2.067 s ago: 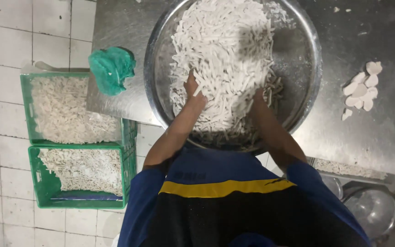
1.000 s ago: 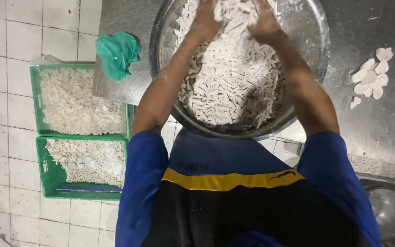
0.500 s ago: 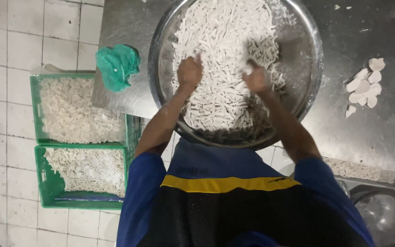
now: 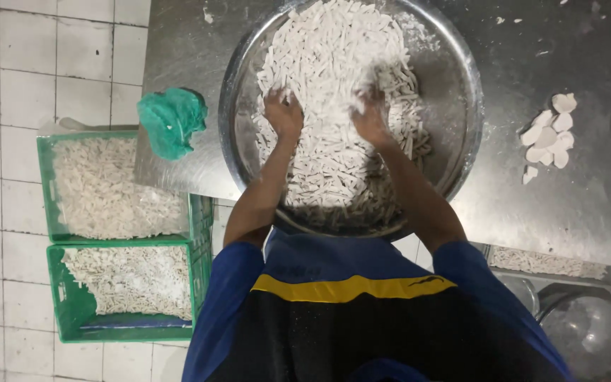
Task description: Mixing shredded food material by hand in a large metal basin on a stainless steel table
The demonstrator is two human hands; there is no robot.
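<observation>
Head view | green crates (image 4: 125,240) of white strips on floor, near left | left hand (image 4: 282,113) and right hand (image 4: 370,119) spread open, buried in floured dough strips (image 4: 334,78) inside steel basin (image 4: 461,78) on counter (image 4: 588,205) | best lifted loosely, fingers apart, avoiding clumps.

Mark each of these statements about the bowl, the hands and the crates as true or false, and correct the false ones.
1. Both hands, left hand and right hand, are in the pile of white strips. True.
2. The strips lie in a green plastic bowl. False: the metal bowl is round and silvery.
3. A teal cloth lies on the steel table left of the bowl. True.
4. The two green crates on the floor are bare inside. False: both hold white pieces.
5. A small cluster of flat white pieces lies on the table right of the bowl. True.
</observation>
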